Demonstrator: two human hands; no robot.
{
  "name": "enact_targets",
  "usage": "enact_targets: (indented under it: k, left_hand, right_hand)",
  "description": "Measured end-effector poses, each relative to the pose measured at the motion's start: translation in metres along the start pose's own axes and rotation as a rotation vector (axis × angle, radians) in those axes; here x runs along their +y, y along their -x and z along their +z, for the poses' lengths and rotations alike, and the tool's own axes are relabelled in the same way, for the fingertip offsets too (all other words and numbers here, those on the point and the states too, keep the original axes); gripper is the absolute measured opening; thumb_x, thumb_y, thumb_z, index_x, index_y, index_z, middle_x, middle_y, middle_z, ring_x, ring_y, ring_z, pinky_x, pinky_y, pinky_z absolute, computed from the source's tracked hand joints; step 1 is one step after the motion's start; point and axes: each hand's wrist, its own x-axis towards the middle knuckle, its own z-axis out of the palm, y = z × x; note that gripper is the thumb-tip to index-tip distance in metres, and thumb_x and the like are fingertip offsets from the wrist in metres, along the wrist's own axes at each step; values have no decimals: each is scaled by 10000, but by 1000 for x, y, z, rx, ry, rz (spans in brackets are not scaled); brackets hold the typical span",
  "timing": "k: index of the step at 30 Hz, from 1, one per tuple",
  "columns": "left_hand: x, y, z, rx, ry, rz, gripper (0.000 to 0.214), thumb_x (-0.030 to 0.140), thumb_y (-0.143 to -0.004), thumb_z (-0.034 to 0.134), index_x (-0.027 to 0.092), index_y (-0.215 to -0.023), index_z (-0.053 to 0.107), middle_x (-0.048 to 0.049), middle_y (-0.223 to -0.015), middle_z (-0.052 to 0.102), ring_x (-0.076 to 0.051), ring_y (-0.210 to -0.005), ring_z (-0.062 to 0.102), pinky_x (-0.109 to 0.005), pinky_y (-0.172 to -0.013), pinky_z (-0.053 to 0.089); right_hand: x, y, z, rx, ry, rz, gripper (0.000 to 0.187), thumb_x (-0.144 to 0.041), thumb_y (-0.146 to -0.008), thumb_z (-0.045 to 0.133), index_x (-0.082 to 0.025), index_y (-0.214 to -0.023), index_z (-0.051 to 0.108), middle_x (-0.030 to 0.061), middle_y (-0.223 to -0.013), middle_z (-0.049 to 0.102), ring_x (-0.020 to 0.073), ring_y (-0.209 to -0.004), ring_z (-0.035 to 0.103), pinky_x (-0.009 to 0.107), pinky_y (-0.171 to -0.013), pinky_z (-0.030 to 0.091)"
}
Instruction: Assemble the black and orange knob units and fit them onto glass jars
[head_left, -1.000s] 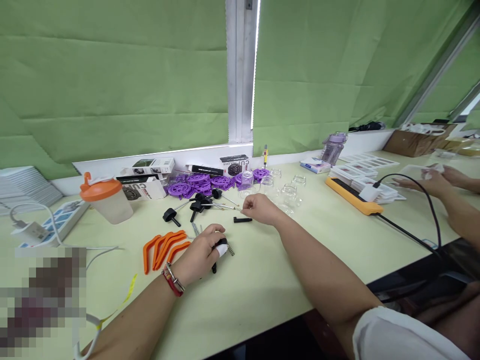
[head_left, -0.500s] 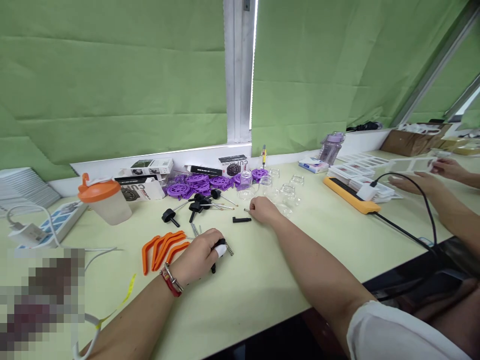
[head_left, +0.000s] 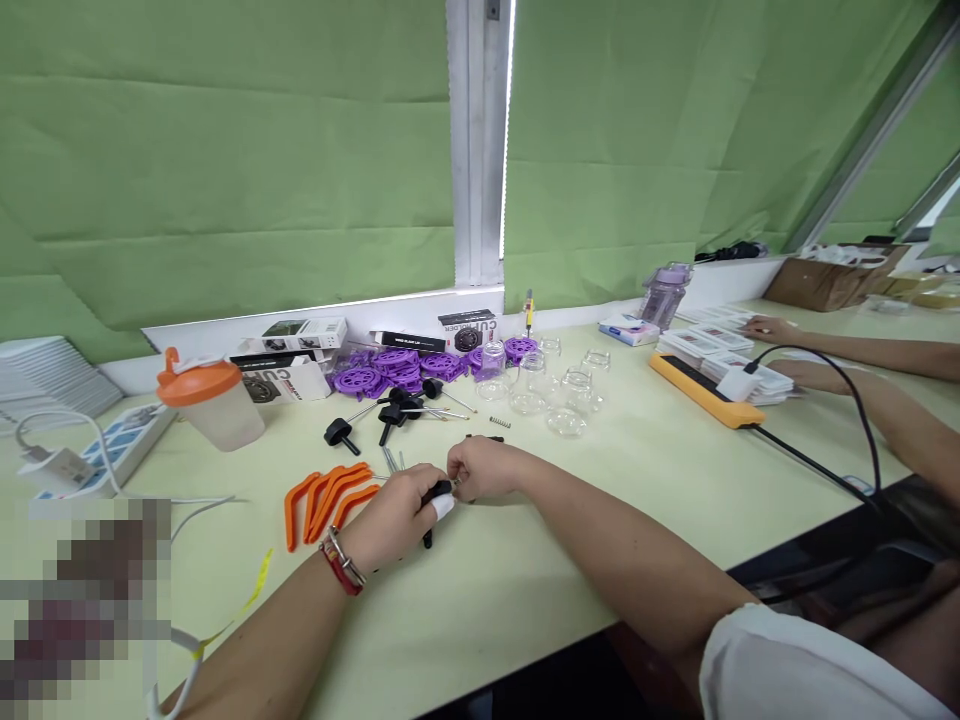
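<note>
My left hand (head_left: 409, 505) is closed around a small black part (head_left: 437, 491), and a white covering shows on one of its fingers. Another black piece (head_left: 427, 538) pokes out below that hand. Against its fingertips, my right hand (head_left: 480, 470) is pinched; what lies between its fingers is hidden. Just behind the right hand, a black rod (head_left: 495, 438) is partly covered. A small metal spring (head_left: 500, 423) lies beyond it on the table. Several orange bent pieces (head_left: 330, 495) are beside my left hand, with metal rods (head_left: 389, 460) above it.
Black knobs on metal shafts (head_left: 389, 415) lie before purple wheel-like discs (head_left: 401, 368). Clear cups (head_left: 566, 415) stand at centre right. An orange-lidded shaker (head_left: 225, 400) and cup holder boxes (head_left: 289, 378) are left. A yellow power strip (head_left: 705, 390) and a co-worker's hands (head_left: 772, 330) are right.
My right hand has moved left and nearer, from beside the spring by the cups to my left hand's fingertips. My left hand has stayed put. A co-worker's hand moved to the card stacks.
</note>
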Motion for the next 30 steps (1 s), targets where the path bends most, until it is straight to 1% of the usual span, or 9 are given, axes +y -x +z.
enact_targets:
  k: [4, 6, 9, 11, 13, 15, 20, 26, 30]
  left_hand:
    - [-1, -1, 1, -7, 9, -10, 170, 300, -863, 446, 187, -812, 562, -32, -801, 595, -168, -722, 523, -278, -646, 402]
    - [-1, -1, 1, -5, 10, -15, 169, 306, -861, 450, 188, -805, 556, -27, -796, 590, -165, -715, 519, -275, -646, 400]
    - [0, -2, 1, 5, 17, -22, 177, 312, -858, 452, 187, -769, 540, -21, -793, 590, -161, -716, 521, -268, -650, 398]
    - [1, -2, 0, 6, 26, -28, 185, 318, -857, 450, 187, -758, 535, -19, -788, 591, -158, -712, 522, -266, -650, 398]
    - [1, -2, 0, 6, 35, -37, 194, 330, -858, 446, 186, -761, 534, -19, -781, 589, -154, -696, 516, -265, -644, 398]
    - [-1, -2, 1, 7, 39, -49, 212, 350, -859, 442, 185, -753, 523, -17, -762, 579, -149, -672, 501, -265, -625, 392]
    - [-7, -3, 5, 29, 47, -82, 264, 410, -844, 460, 185, -706, 466, -3, -704, 521, -138, -628, 450, -256, -571, 366]
    - [-9, -3, 6, 37, 78, -86, 269, 421, -832, 470, 191, -695, 445, 6, -686, 491, -133, -619, 421, -249, -562, 350]
    - [-10, -3, 7, 35, 105, -96, 267, 422, -824, 481, 191, -695, 442, 17, -675, 473, -125, -609, 399, -244, -555, 341]
  right_hand:
    - [5, -1, -1, 8, -17, 12, 275, -192, -614, 663, -184, -889, 682, 22, -810, 670, 129, -658, 567, 203, -519, 366]
    - [8, 0, -3, 7, -91, 2, 283, -140, -613, 640, -184, -890, 684, 8, -763, 653, 116, -630, 547, 201, -527, 369]
    - [11, 2, -7, 59, -356, -67, 247, -107, -634, 621, -165, -868, 670, -18, -672, 597, 91, -580, 511, 204, -550, 386]
    - [9, 3, -9, 135, -599, -151, 181, -146, -666, 637, -150, -847, 646, -23, -658, 570, 87, -580, 506, 212, -562, 400]
    - [6, 5, -10, 218, -801, -244, 168, -207, -687, 667, -146, -838, 626, -17, -686, 569, 88, -608, 513, 220, -576, 412]
    - [1, 6, -9, 275, -892, -313, 192, -246, -687, 696, -150, -835, 619, -21, -690, 562, 81, -605, 498, 221, -577, 409]
    - [-4, 8, -3, 292, -768, -379, 169, -256, -694, 708, -148, -806, 641, -35, -625, 529, 58, -516, 401, 208, -499, 340]
    - [-5, 9, -3, 256, -736, -457, 133, -229, -688, 699, -139, -781, 668, 33, -748, 633, 101, -622, 527, 235, -555, 408]
    - [-5, 9, -2, 308, -727, -501, 100, -215, -686, 701, -143, -754, 683, 41, -760, 651, 106, -636, 552, 233, -555, 419]
